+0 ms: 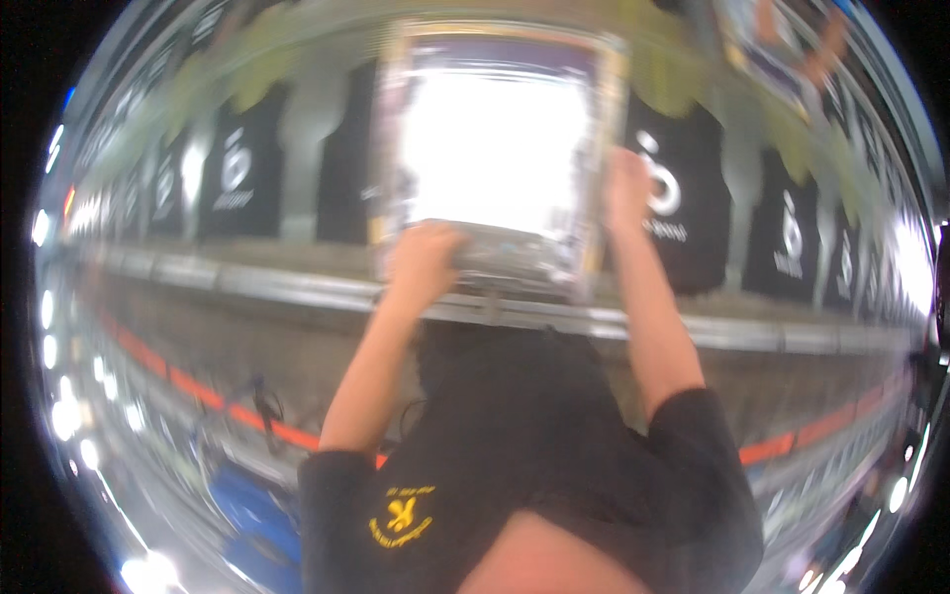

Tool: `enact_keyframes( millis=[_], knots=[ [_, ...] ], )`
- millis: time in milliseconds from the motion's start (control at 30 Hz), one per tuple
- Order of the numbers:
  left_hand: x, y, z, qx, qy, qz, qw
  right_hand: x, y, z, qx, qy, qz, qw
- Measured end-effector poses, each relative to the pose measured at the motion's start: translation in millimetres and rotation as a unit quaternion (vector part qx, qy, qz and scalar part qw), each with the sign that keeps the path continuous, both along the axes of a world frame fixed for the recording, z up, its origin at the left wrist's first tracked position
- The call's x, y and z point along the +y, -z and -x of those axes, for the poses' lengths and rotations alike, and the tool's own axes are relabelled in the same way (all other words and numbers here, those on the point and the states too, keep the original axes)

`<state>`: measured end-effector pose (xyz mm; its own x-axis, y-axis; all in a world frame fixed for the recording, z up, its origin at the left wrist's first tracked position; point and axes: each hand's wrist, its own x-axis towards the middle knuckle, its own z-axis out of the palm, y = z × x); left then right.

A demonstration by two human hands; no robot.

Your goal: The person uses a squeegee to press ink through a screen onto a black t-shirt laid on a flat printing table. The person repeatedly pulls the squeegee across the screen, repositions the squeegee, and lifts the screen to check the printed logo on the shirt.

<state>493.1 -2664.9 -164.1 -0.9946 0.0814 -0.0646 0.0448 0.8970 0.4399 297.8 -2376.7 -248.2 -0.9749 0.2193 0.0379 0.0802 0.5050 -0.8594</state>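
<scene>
A screen printing frame (609, 109) with tan edges lies across the long table in front of me. Strong white glare covers most of its mesh, and motion smears the picture. My left hand (426, 259) is closed over the frame's near left part, fingers curled. On the right side rail, my right hand (625, 188) grips the frame, its fingers partly smeared. Black cloth pieces (698, 193) with a white print lie on the table to either side. What is beneath the frame is hidden.
A metal rail (287, 285) runs along the table's near edge, close to my body. Below it an orange-red strip (203, 393) stretches along the side. Blue objects (252, 510) stand at the lower left. Another person's arms (816, 54) show at the far right.
</scene>
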Motion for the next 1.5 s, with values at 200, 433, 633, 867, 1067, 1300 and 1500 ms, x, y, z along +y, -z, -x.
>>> enact_keyframes(
  millis=[200, 433, 633, 867, 1067, 1300, 1500],
  knots=[
    [-124, -21, -12, -0.085, -0.047, 0.038, 0.995, -160, -18, -37, -0.058, 0.032, 0.088, 0.994],
    [-142, -5, -1, -0.167, -0.019, 0.073, 0.983, -177, 4, -45, -0.157, 0.064, 0.076, 0.983],
    [-149, -17, 1, -0.218, -0.027, 0.125, 0.967, -183, -5, -51, -0.136, 0.025, 0.109, 0.984],
    [-149, -11, -1, -0.214, -0.047, 0.173, 0.960, -170, -10, -53, -0.168, -0.042, 0.224, 0.959],
    [-132, -14, 16, -0.249, -0.094, 0.172, 0.948, -160, -8, -51, -0.134, -0.051, 0.221, 0.965],
    [-144, -11, 17, -0.258, -0.079, 0.158, 0.950, -158, -9, -51, -0.157, -0.067, 0.227, 0.959],
    [-150, -10, 8, -0.243, -0.071, 0.153, 0.955, -158, -8, -54, -0.162, -0.079, 0.235, 0.955]
  ],
)
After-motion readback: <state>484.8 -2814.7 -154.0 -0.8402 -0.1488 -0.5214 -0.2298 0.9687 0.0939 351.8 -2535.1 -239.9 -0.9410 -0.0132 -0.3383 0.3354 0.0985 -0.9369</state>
